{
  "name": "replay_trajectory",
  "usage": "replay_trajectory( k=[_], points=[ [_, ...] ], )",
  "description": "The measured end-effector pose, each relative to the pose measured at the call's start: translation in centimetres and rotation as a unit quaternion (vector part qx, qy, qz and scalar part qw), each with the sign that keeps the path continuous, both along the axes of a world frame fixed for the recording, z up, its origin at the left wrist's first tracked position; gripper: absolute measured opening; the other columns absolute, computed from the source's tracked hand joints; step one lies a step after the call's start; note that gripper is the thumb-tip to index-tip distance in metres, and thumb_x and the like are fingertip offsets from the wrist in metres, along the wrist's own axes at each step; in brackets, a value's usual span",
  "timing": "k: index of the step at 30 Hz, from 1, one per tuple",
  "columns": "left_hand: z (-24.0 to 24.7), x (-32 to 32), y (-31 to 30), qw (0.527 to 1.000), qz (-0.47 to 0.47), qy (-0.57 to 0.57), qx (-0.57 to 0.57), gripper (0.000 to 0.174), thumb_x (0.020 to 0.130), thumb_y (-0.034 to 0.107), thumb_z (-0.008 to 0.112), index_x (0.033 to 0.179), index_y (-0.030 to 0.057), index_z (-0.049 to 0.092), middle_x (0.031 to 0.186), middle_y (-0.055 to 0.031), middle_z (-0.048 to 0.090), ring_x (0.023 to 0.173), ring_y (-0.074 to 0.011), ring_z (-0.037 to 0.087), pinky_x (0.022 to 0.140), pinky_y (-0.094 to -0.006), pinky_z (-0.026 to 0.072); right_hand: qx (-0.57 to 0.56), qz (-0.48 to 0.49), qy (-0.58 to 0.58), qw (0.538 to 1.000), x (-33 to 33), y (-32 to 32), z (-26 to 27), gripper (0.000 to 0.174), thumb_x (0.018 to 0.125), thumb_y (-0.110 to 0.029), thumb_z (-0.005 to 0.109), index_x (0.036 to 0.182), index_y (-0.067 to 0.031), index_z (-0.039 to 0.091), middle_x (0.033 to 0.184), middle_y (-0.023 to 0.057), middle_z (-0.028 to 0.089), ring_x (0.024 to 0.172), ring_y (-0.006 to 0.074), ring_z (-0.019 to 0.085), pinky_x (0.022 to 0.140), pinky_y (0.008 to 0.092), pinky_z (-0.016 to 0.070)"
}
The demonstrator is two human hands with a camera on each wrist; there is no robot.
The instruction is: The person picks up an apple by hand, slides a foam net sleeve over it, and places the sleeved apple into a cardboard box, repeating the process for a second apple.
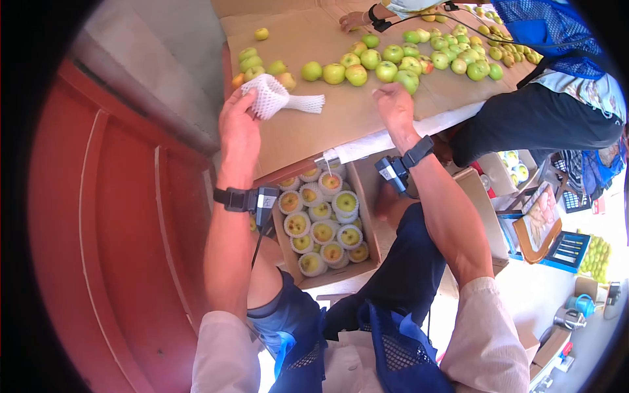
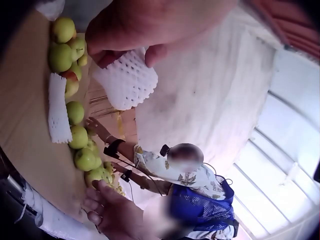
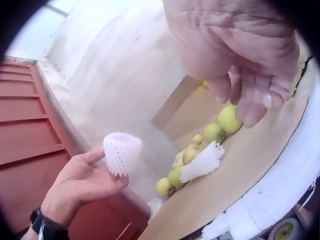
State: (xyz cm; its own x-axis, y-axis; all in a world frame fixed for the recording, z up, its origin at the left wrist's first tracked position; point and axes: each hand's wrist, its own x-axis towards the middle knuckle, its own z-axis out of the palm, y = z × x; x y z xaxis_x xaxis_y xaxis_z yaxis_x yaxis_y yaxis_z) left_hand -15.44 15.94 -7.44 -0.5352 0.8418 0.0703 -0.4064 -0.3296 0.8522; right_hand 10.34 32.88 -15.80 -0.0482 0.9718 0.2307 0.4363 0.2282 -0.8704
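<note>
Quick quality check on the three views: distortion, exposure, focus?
Head view: heavy fisheye, black vignette at the corners, cardboard tabletop sunlit and bright. Left wrist view: the left hand sits close and soft, background at right washed out. Right wrist view: the right hand fills the top, out of focus, while the foam net at lower left looks fairly sharp.

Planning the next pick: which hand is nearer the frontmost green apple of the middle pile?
Right. The right hand lies just before the green apple; the left hand is far left of it, holding a foam net.
</note>
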Motion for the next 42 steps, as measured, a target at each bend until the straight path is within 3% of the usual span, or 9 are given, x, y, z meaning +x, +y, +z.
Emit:
replay_trajectory(
  k=[7, 9, 19, 22, 24, 25, 27, 33, 42],
  points=[
    [0.4, -0.4, -0.7, 1.0, -0.015, -0.019, 0.01, 0.037, 0.099, 0.008, 0.059, 0.133, -0.0036, 0.056, 0.129, -0.0122, 0.064, 0.12, -0.022, 0.061, 0.108, -0.0383, 0.0464, 0.18, -0.188, -0.031, 0.965, 3.1, 2.8, 0.1, 0.058, 0.078, -0.025, 0.081, 0.121, 0.0031, 0.055, 0.102, 0.0191, 0.065, 0.097, 0.0374, 0.064, 0.092, 0.0435, 0.0507],
    [0.4, -0.5, -0.6, 1.0, -0.002, -0.025, 0.004, 0.037, 0.099, 0.008, 0.059, 0.134, -0.0038, 0.056, 0.129, -0.0123, 0.064, 0.121, -0.0222, 0.061, 0.109, -0.0385, 0.0461, 0.094, -0.141, -0.065, 0.983, 3.4, 3.2, 0.6, 0.07, 0.079, -0.027, 0.08, 0.132, 0.0042, 0.048, 0.13, 0.0284, 0.055, 0.123, 0.0448, 0.052, 0.104, 0.0498, 0.0425],
    [1.1, -0.1, -0.9, 0.999, -0.019, -0.037, 0.009, 0.039, 0.1, 0.008, 0.058, 0.136, -0.0054, 0.054, 0.134, -0.0136, 0.061, 0.126, -0.0232, 0.058, 0.111, -0.039, 0.0438, 0.144, -0.021, -0.03, 0.989, 4.5, 7.6, -3.1, 0.077, 0.074, -0.03, 0.083, 0.134, 0.0047, 0.048, 0.128, 0.0254, 0.059, 0.119, 0.0405, 0.057, 0.101, 0.0475, 0.0458],
    [1.0, -0.3, -0.9, 0.999, -0.022, -0.039, 0.011, 0.04, 0.1, 0.008, 0.058, 0.137, -0.0053, 0.053, 0.135, -0.0136, 0.061, 0.127, -0.0233, 0.057, 0.112, -0.0389, 0.0432, 0.051, 0.0, 0.029, 0.998, 4.8, 6.0, -1.1, 0.06, 0.083, -0.027, 0.078, 0.129, 0.0038, 0.055, 0.118, 0.0142, 0.067, 0.103, 0.0265, 0.065, 0.085, 0.0365, 0.0514],
    [1.0, -0.3, -1.0, 0.999, -0.029, -0.041, 0.018, 0.04, 0.1, 0.009, 0.058, 0.137, -0.0049, 0.053, 0.135, -0.0134, 0.061, 0.127, -0.0234, 0.057, 0.112, -0.039, 0.0433, -0.236, 0.222, 0.354, 0.877, 5.5, 4.0, 1.1, 0.055, 0.094, -0.038, 0.066, 0.132, -0.0003, 0.056, 0.121, 0.0158, 0.066, 0.099, 0.0256, 0.064, 0.075, 0.0337, 0.0488],
    [0.9, -0.4, -1.0, 0.998, -0.038, -0.042, 0.023, 0.04, 0.099, 0.009, 0.058, 0.137, -0.0045, 0.054, 0.135, -0.0131, 0.061, 0.127, -0.0234, 0.057, 0.111, -0.039, 0.0434, -0.236, 0.223, 0.353, 0.877, 5.6, 3.0, 2.1, 0.055, 0.094, -0.038, 0.066, 0.132, -0.0003, 0.056, 0.121, 0.0158, 0.066, 0.099, 0.0256, 0.064, 0.075, 0.0337, 0.0488],
    [0.9, -0.4, -0.9, 0.998, -0.038, -0.047, 0.023, 0.039, 0.1, 0.009, 0.058, 0.136, -0.0041, 0.055, 0.135, -0.0129, 0.061, 0.127, -0.0234, 0.057, 0.111, -0.0391, 0.0434, -0.306, 0.329, 0.464, 0.763, 5.3, 1.4, 3.6, 0.05, 0.102, -0.044, 0.051, 0.132, -0.0039, 0.057, 0.119, 0.0184, 0.065, 0.093, 0.0259, 0.062, 0.069, 0.0321, 0.0451],
    [0.9, -0.2, -0.7, 0.997, -0.02, -0.067, 0.031, 0.033, 0.097, 0.006, 0.06, 0.129, -0.0042, 0.056, 0.125, -0.013, 0.066, 0.115, -0.0223, 0.064, 0.103, -0.0382, 0.049, -0.321, 0.446, 0.506, 0.664, 4.7, 0.4, 4.7, 0.052, 0.105, -0.045, 0.041, 0.133, -0.0043, 0.056, 0.118, 0.0203, 0.064, 0.091, 0.027, 0.059, 0.069, 0.0338, 0.0458],
    [0.6, -1.0, -0.4, 0.994, -0.012, -0.096, 0.049, 0.039, 0.097, 0.003, 0.061, 0.134, -0.0044, 0.052, 0.128, -0.0152, 0.063, 0.117, -0.0265, 0.063, 0.105, -0.0412, 0.0489, -0.26, 0.431, 0.34, 0.794, 2.3, -2.6, 5.6, 0.06, 0.095, -0.033, 0.061, 0.145, -0.0045, 0.045, 0.135, 0.0102, 0.058, 0.118, 0.0267, 0.059, 0.08, 0.0319, 0.0446]
  ],
)
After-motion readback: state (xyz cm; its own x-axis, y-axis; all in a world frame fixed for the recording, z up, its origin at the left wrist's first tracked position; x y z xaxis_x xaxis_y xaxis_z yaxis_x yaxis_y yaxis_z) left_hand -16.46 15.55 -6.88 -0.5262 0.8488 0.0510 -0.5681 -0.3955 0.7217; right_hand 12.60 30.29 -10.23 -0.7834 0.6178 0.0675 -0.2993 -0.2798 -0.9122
